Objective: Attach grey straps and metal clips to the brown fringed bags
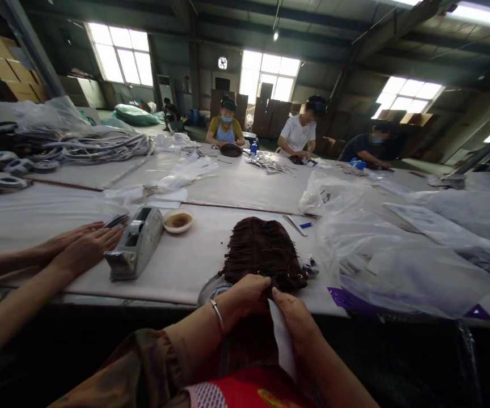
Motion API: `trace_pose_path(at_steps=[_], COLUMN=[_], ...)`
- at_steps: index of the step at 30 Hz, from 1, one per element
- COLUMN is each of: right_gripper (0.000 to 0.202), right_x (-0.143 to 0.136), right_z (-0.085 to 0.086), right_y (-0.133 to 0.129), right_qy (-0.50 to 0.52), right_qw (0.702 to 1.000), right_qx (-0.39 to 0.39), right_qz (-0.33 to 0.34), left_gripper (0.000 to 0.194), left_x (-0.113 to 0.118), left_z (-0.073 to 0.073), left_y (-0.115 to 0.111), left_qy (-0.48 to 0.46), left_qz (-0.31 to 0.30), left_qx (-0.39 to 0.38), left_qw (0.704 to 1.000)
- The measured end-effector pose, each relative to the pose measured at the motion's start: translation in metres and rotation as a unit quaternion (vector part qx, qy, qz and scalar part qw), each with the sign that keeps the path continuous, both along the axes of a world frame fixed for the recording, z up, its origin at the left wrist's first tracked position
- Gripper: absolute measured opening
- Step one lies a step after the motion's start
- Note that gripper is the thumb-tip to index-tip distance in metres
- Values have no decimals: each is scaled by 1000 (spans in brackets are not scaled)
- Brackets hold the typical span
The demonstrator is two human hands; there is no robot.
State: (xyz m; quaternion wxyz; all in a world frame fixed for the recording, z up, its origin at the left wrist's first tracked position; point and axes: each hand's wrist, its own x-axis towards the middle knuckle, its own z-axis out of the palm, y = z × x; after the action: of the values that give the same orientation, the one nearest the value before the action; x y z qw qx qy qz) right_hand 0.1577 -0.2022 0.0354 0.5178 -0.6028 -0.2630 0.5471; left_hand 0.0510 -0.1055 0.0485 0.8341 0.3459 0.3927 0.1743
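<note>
A dark brown fringed bag (262, 246) lies on the pale table near its front edge. My left hand (249, 292), with a silver bangle at the wrist, pinches a dark piece at the bag's near end. Close beside it, my right hand (291, 314) has its thumb pressed on the same dark part. A white strip (282, 340) hangs down along the inner side of my right hand. What lies beneath my fingers is partly hidden, and both hands are closed.
A tape dispenser (136, 243) and a small bowl (177, 221) stand left. Another person's hands (83, 243) are beside the dispenser. Scissors (295, 224) lie beyond the bag, and plastic bags (381, 260) spread right. Several people work across the table (228, 187).
</note>
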Motion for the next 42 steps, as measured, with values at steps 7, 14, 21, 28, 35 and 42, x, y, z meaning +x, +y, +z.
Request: trace_pose_path(at_steps=[7,14,21,28,35,42], right_gripper=[35,42,51,37,44,54], right_x=[6,3,12,47,41,18], right_z=[-16,-14,1,3,-7,-6], right_y=[2,-1,-32,-62,-45,-29], right_qy=[31,22,74,-43,-97,-107], right_qw=[999,999,990,990,995,992], right_qx=[13,4,36,-47,-29,21], right_qz=[28,36,114,127,-3,-59], left_gripper=[26,26,22,14,6,27], left_x=[7,8,-2,-3,-7,-10], left_z=[-12,-7,10,20,28,19], left_y=[-3,-2,-1,-1,-3,-13], left_qy=[14,26,34,47,138,174], left_qz=[43,24,-7,-17,-49,10], left_qx=[24,8,6,0,138,209], left_qw=[999,999,999,999,980,962])
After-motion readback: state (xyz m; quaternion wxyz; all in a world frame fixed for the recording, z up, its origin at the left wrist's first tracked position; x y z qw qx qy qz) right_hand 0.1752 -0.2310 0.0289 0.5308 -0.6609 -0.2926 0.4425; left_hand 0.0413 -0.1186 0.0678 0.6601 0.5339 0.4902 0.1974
